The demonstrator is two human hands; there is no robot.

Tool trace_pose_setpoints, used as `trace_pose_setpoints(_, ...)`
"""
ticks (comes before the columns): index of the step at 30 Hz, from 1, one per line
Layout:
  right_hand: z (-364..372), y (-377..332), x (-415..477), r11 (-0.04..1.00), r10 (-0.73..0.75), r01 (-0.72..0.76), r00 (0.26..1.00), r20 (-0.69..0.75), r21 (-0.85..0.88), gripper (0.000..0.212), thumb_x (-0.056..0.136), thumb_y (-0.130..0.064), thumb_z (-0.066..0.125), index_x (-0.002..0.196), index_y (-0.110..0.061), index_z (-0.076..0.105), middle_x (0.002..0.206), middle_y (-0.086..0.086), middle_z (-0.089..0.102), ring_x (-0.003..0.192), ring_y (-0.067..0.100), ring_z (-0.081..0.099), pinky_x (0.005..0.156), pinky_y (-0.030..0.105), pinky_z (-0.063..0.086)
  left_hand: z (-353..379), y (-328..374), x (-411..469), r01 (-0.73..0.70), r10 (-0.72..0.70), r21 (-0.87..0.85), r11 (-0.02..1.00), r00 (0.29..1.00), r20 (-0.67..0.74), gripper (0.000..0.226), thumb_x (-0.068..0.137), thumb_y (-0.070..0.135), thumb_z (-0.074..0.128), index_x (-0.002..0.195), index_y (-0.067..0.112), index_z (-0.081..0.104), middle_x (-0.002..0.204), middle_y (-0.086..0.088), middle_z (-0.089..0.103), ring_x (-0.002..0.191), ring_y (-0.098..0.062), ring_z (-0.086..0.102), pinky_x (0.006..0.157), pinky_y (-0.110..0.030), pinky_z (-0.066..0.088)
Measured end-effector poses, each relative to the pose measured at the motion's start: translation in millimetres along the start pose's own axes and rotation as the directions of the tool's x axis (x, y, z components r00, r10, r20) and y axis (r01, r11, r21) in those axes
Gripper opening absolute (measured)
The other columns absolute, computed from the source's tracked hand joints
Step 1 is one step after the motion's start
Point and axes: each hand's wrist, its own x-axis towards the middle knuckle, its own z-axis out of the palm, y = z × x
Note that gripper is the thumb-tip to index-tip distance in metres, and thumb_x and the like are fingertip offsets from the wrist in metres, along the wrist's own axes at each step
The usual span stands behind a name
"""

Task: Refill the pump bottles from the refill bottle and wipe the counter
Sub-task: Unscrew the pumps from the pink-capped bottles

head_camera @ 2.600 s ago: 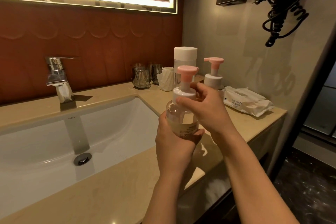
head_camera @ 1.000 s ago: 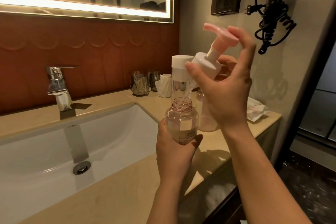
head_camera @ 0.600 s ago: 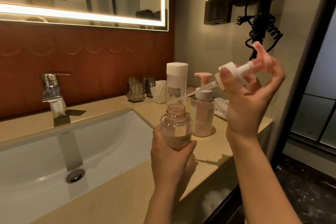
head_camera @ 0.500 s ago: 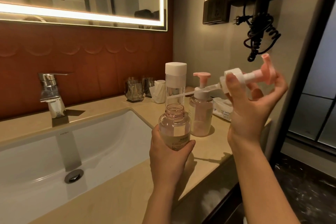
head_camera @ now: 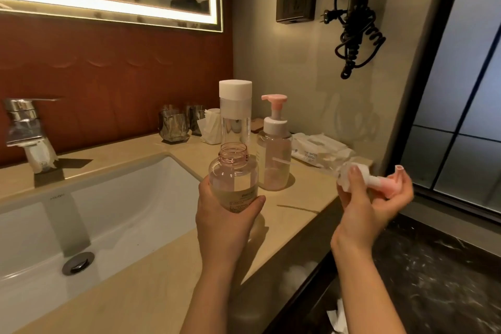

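With left hand fingers wrapped round the uncapped pump bottle above the table, the pump head pinched in right hand fingers alongside may drip soap or slip floorward.

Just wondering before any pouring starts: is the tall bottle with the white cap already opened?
No, the white cap sits on top of the tall clear bottle standing on the counter.
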Motion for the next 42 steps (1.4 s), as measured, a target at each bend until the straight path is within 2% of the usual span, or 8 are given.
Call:
trace_pose_setpoints(6,-20,11,-2,0.975,-0.216,0.202,0.954,-0.207,-0.089,0.071,0.073,0.0,0.075,0.123,-0.025,0.031,0.128,-0.011,0.036,0.109,0.013,0.054,0.081,0.027,0.055,0,-1,0,-0.004,0.004,-0.009,1.0,1.0,0.013,0.086,0.061,0.033,0.085,0.131,0.025,0.037,0.114,0.014,0.046,0.104,-0.008,0.044,0.081,-0.024,0.04)
trace_pose_setpoints(11,-22,28,12,0.932,-0.274,0.251,0.96,-0.053,-0.261,0.071,0.071,0.002,0.076,0.119,-0.021,0.029,0.121,-0.011,0.041,0.112,-0.003,0.049,0.088,0.024,0.052,0,1,-1,-0.01,0.01,-0.025,1.0,1.0,0.023,0.085,0.061,0.031,0.085,0.132,0.022,0.038,0.114,0.011,0.048,0.102,-0.009,0.045,0.081,-0.025,0.038)
trace_pose_setpoints(14,-13,35,25,0.863,-0.199,0.257,0.964,0.175,-0.435,0.069,0.071,-0.003,0.079,0.123,-0.009,0.033,0.123,-0.002,0.047,0.106,-0.016,0.049,0.09,0.016,0.045,0,1,-2,-0.008,0.009,-0.036,0.999,1.0,0.028,0.084,0.062,0.03,0.085,0.131,0.022,0.038,0.112,0.013,0.047,0.101,-0.007,0.044,0.08,-0.023,0.037)
trace_pose_setpoints(19,6,45,53,0.749,-0.056,0.243,0.951,0.306,-0.617,0.062,0.067,-0.015,0.084,0.109,-0.015,0.038,0.116,0.006,0.06,0.107,0.019,0.057,0.084,0.008,0.042,1,1,-1,-0.007,0.008,-0.035,0.999,1.0,0.03,0.084,0.061,0.03,0.085,0.13,0.024,0.038,0.112,0.013,0.047,0.101,-0.008,0.045,0.08,-0.023,0.038)
trace_pose_setpoints(25,26,66,70,0.581,0.098,0.273,0.912,0.399,-0.767,0.054,0.07,-0.024,0.08,0.103,-0.011,0.04,0.094,0.003,0.052,0.084,0.02,0.051,0.056,0.019,0.036,2,0,0,-0.006,0.006,-0.013,1.0,1.0,0.02,0.086,0.061,0.032,0.085,0.131,0.027,0.036,0.111,0.017,0.044,0.101,-0.006,0.044,0.079,-0.022,0.038)
trace_pose_setpoints(32,29,80,92,0.303,0.241,0.435,0.826,0.509,-0.848,0.037,0.082,-0.039,0.067,0.106,-0.02,0.048,0.098,0.0,0.059,0.088,0.024,0.055,0.067,0.033,0.045,2,0,1,0.001,-0.001,0.0,1.0,0.999,0.034,0.09,0.06,0.035,0.084,0.134,0.026,0.034,0.116,0.014,0.044,0.107,-0.008,0.044,0.084,-0.024,0.041)
trace_pose_setpoints(38,28,86,91,0.357,0.261,0.437,0.802,0.538,-0.825,0.039,0.083,-0.032,0.063,0.119,-0.018,0.053,0.118,0.007,0.058,0.108,0.025,0.052,0.085,0.038,0.047,5,-2,2,0.007,-0.006,-0.009,1.0,0.998,0.07,0.094,0.064,0.037,0.081,0.139,0.027,0.026,0.137,0.007,0.041,0.124,-0.014,0.041,0.098,-0.031,0.043)
trace_pose_setpoints(42,40,71,79,0.556,0.159,0.401,0.809,0.567,-0.728,0.041,0.084,-0.021,0.061,0.123,-0.019,0.052,0.127,0.003,0.054,0.12,0.022,0.045,0.096,0.038,0.042,6,-7,3,0.027,-0.027,0.005,1.0,0.996,0.079,0.097,0.067,0.038,0.08,0.142,0.03,0.02,0.145,0.005,0.033,0.133,-0.019,0.033,0.106,-0.047,0.039)
